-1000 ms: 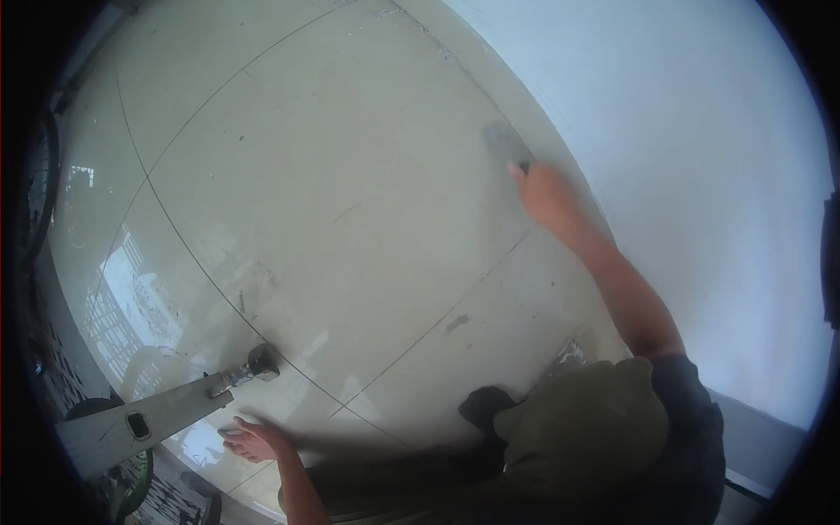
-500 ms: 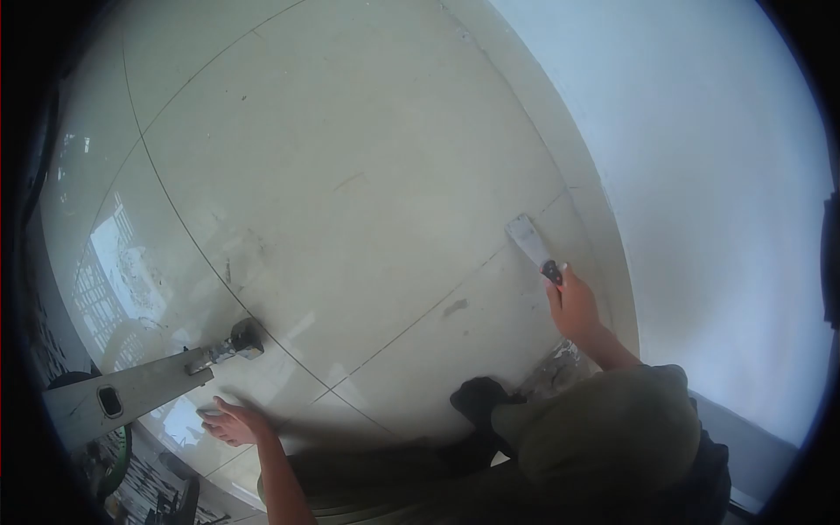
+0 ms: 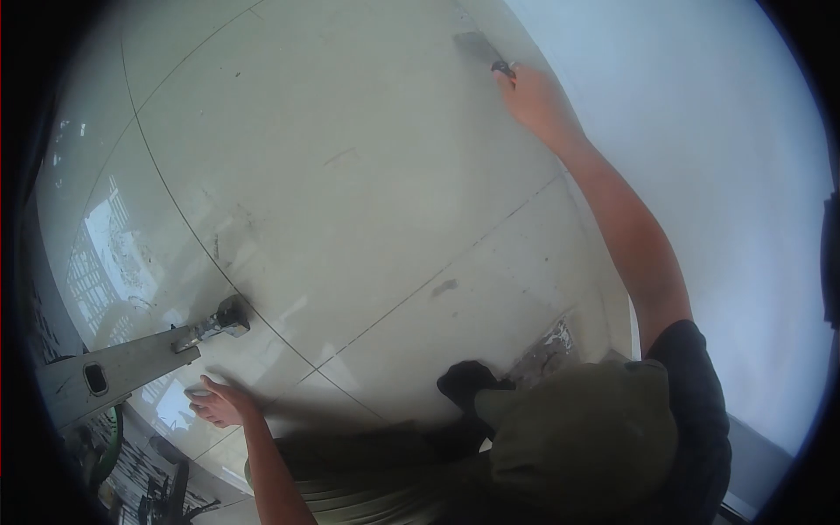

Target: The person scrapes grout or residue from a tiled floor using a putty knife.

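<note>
My right hand point(image 3: 535, 103) is stretched far forward beside the foot of the white wall. It is closed round the dark handle of a putty knife point(image 3: 477, 45), whose blade points left over the tiled floor point(image 3: 350, 175). My left hand point(image 3: 220, 404) is low on the left, close to the floor, with its thumb raised and its fingers curled. A small greyish thing shows between thumb and fingers; its kind cannot be made out. Just above that hand is the foot of a metal leg point(image 3: 229, 317).
The white wall point(image 3: 700, 175) borders the floor on the right. The leg belongs to a pale metal frame point(image 3: 114, 376) at the left. My cap point(image 3: 577, 429) and a dark shoe point(image 3: 472, 382) are at the bottom. A rough grey patch point(image 3: 551, 350) lies beside the shoe.
My right hand has moved forward along the wall with the putty knife, and the blade has turned further left. My left hand keeps its place. The view has shifted slightly.
</note>
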Available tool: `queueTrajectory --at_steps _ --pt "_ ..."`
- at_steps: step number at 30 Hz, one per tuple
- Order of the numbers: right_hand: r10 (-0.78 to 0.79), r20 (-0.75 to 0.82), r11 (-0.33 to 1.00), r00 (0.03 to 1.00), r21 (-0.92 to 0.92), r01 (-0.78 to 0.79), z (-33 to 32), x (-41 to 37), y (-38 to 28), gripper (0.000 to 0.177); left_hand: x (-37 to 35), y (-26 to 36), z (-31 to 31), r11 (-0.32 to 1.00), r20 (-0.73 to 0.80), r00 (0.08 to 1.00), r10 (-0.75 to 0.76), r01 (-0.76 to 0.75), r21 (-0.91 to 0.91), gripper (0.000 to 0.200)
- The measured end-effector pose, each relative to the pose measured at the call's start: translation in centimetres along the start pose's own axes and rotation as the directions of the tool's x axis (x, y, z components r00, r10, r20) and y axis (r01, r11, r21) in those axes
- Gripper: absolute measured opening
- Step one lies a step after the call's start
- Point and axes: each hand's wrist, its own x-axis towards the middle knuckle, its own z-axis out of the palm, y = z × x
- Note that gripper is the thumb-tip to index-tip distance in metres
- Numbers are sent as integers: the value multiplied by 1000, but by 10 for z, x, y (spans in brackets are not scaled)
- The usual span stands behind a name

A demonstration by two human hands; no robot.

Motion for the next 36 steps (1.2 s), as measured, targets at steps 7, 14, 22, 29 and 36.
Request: queueTrajectory --at_steps 7,14,22,29,36 --pt "-40 -115 975 993 213 64 0 -215 83 25 3 -1 2 999 10 999 -34 34 -14 80" --pt "178 197 982 964 32 -188 -31 -401 114 27 7 -5 7 1000 -8 1000 10 -10 -24 80" --pt "127 76 986 989 -115 -118 -27 -171 50 31 11 -8 7 999 4 1000 -27 27 29 83" --pt "194 135 977 972 -118 -179 -33 -249 60 40 4 2 1 1000 -16 1000 -18 18 -8 82" --pt "258 229 946 939 -257 -197 -64 -245 58 40 8 -13 13 1000 -45 999 1 0 24 86"
